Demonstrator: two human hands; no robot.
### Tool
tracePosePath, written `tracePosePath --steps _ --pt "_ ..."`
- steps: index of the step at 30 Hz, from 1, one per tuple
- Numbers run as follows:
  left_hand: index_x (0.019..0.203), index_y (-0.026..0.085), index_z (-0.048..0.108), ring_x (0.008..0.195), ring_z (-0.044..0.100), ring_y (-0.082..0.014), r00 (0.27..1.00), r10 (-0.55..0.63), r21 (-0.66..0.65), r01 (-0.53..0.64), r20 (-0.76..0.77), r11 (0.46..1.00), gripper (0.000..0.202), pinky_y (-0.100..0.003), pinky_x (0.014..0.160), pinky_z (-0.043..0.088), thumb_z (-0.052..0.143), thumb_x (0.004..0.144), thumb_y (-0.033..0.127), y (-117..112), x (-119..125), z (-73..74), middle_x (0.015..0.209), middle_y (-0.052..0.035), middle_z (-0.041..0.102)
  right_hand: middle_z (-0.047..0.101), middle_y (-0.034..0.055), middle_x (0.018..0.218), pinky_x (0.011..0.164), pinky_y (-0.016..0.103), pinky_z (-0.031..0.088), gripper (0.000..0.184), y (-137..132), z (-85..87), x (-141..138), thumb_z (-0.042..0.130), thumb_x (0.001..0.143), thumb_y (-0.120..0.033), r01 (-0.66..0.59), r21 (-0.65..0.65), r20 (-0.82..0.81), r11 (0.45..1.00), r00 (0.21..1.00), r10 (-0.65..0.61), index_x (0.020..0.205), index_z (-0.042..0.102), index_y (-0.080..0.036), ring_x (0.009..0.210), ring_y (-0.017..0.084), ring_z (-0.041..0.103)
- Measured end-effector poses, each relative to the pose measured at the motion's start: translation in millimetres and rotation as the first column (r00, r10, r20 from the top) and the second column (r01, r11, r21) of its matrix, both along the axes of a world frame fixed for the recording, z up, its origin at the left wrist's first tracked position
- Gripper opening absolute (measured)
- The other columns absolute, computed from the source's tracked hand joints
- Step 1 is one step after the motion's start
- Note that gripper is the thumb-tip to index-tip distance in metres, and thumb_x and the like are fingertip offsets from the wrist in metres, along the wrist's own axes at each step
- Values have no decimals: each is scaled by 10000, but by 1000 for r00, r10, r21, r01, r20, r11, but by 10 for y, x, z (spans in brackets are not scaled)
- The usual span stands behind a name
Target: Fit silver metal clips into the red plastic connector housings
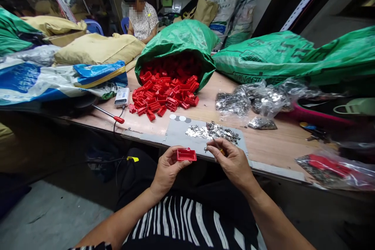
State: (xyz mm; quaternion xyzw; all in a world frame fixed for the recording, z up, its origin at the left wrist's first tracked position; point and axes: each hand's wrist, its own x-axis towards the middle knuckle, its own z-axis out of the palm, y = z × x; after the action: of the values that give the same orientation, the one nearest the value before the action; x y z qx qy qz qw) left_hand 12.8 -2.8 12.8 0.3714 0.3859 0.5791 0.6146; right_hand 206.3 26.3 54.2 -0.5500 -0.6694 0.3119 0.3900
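The green woven sack (pixel 187 33) lies with its mouth toward the person, apparently so that the heap of red plastic housings (pixel 164 97) spills within reach; the gray mat (pixel 175 131) carries loose metal pieces (pixel 199 131), presumably keeping them together. At the mat's near edge, the left hand (pixel 167 167) pinches one red housing (pixel 186 155), its cavity seemingly turned up for access, while the right hand (pixel 233 160) retains an apparent yellow-handled tool (pixel 222 151) and grips a small metal clip (pixel 206 149) at its fingertips.
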Motion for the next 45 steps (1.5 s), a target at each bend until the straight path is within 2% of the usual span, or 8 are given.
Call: tracePosePath --steps 7,13,18,23,27,33,37,45 --pt "1107 224 640 931 690 -174 828 231 387 -18 -511 922 358 -277 848 554 735 764 264 -31 -74 -92 1051 -40 715 691 16 800 613 240 462 95 -105 8 -209 611 871 -286 -46 126 81 991 996 36 887 651 -201 627 136 602" --pt "1109 234 621 939 687 -162 658 388 568 74 -646 819 320 -346 980 493 702 800 257 -35 -74 -22 1027 -24 734 667 16 790 633 243 461 27 -126 -110 -254 605 876 -216 -112 224 134 968 987 83 855 615 -202 665 142 609" --pt "1109 255 614 882 697 -158 551 439 590 123 -709 798 303 -461 1101 356 686 815 266 -35 -67 16 1004 -4 745 636 16 771 638 251 457 40 -162 -191 -271 584 886 -180 -151 230 147 961 982 120 867 613 -199 677 145 599" --pt "1119 254 607 883 699 -164 527 456 593 117 -717 797 303 -492 1116 309 672 823 251 -40 -70 1 1010 -10 747 658 47 874 716 268 481 93 -179 -192 -271 560 904 -192 -197 226 85 954 980 182 945 643 -198 786 164 622" --pt "1116 255 600 882 702 -168 531 477 606 88 -700 791 306 -498 1115 301 673 820 232 -37 -75 -14 1005 -12 750 658 52 887 732 276 481 149 -162 -140 -232 537 920 -254 -237 104 -18 966 971 240 929 675 -199 813 172 621" --pt "1109 253 599 888 703 -172 523 475 601 91 -708 794 306 -526 1139 245 685 815 257 -34 -73 25 1006 -12 752 641 37 846 647 263 449 212 -83 -143 -149 568 884 -373 -135 -118 -131 984 984 119 933 645 -181 741 162 580" --pt "1112 251 592 897 701 -169 511 477 606 111 -715 788 307 -530 1145 222 683 818 246 -42 -68 43 1010 -11 752 584 1 762 627 238 423 221 -81 -173 -172 579 877 -404 -185 -149 -173 971 972 158 832 585 -187 684 130 519" --pt "1104 247 607 898 703 -175 490 515 637 114 -704 762 273 -520 1157 197 657 835 247 -48 -77 54 1006 -18 754 562 -18 685 601 232 399 222 -152 -85 -247 568 888 -391 -160 -110 32 981 986 164 793 586 -190 631 126 506"
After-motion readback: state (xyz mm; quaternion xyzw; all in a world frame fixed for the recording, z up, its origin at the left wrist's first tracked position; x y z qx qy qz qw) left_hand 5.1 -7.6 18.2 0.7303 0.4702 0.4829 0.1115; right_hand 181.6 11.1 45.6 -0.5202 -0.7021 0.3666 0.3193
